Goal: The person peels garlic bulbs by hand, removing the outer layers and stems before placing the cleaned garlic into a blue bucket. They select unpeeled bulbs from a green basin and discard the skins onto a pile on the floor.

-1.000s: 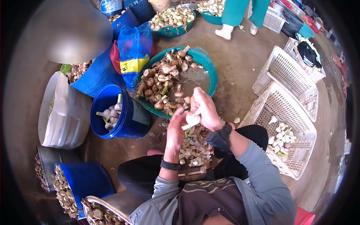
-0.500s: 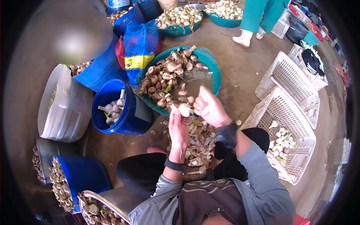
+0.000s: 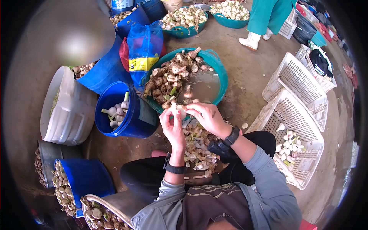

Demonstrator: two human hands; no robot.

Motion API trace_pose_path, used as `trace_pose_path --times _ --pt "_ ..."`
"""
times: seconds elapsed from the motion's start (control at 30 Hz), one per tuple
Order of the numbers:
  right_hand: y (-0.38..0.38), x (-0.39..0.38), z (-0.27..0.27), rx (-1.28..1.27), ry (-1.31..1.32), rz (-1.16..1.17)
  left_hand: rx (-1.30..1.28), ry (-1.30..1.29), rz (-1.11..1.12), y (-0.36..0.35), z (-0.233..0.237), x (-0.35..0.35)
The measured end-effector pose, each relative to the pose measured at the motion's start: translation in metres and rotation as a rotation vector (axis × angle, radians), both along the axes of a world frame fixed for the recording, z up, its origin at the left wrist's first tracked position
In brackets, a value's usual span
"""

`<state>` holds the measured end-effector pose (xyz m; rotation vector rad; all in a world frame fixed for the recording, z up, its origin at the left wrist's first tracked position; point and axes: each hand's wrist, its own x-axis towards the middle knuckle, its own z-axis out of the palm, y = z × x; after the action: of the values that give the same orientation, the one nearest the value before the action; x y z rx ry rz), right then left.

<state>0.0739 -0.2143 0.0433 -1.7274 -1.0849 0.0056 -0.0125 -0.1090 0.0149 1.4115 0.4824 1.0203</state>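
Note:
A pale garlic bulb (image 3: pixel 179 110) is held upright over the near rim of a green basin (image 3: pixel 223 82). My left hand (image 3: pixel 173 128) grips it from the left, fingers closed around it. My right hand (image 3: pixel 207 117) has its fingertips closed at the bulb's right side. Unpeeled, dirty garlic (image 3: pixel 170 78) fills the basin's left part, with brownish water on the right. Below my hands lies a heap of papery skins (image 3: pixel 199 147). A blue bucket (image 3: pixel 100 115) at the left holds several white bulbs with stems.
White crates (image 3: pixel 312 161) stand at the right, the nearest holding white garlic. At the left are a white tub (image 3: pixel 73 115) and tipped blue barrels (image 3: pixel 90 178). Beyond are more garlic basins (image 3: pixel 184 32) and a person in green trousers and white boots (image 3: pixel 264 17).
My right hand has moved left and down from beside the bulb to touch it. The bulb and my left hand have shifted slightly left.

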Motion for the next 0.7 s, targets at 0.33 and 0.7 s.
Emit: trace_pose_path --times 0.33,0.7 --pt "-0.003 -0.002 0.001 0.104 0.102 0.012 0.063 0.008 -0.09 -0.006 0.011 -0.004" --pt "-0.001 0.011 -0.052 -0.241 -0.275 0.091 -0.697 -0.287 -0.334 0.019 0.022 -0.01"
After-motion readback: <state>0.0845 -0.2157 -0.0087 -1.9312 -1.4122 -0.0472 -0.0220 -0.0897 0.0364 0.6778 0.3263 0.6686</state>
